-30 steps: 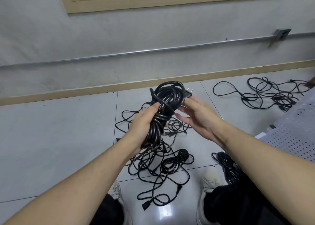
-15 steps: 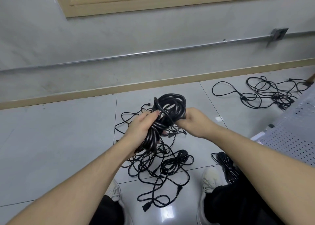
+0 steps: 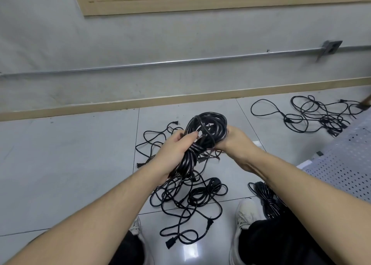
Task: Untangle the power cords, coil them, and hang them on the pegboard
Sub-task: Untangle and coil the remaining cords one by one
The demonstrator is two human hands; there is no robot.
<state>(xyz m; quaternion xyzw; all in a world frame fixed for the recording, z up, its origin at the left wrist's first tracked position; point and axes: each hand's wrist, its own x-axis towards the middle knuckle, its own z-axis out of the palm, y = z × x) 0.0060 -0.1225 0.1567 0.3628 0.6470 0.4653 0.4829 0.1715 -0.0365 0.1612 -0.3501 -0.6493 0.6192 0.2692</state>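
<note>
Above the tiled floor, a coiled black power cord is held up between both hands: the left hand wraps its fingers around the bundle's middle, the right hand curls around the loop's right side. Below the fingers sprawls a tangled cord pile; right of them, a white pegboard.

Tangled cords below, pegboard rightward
</note>
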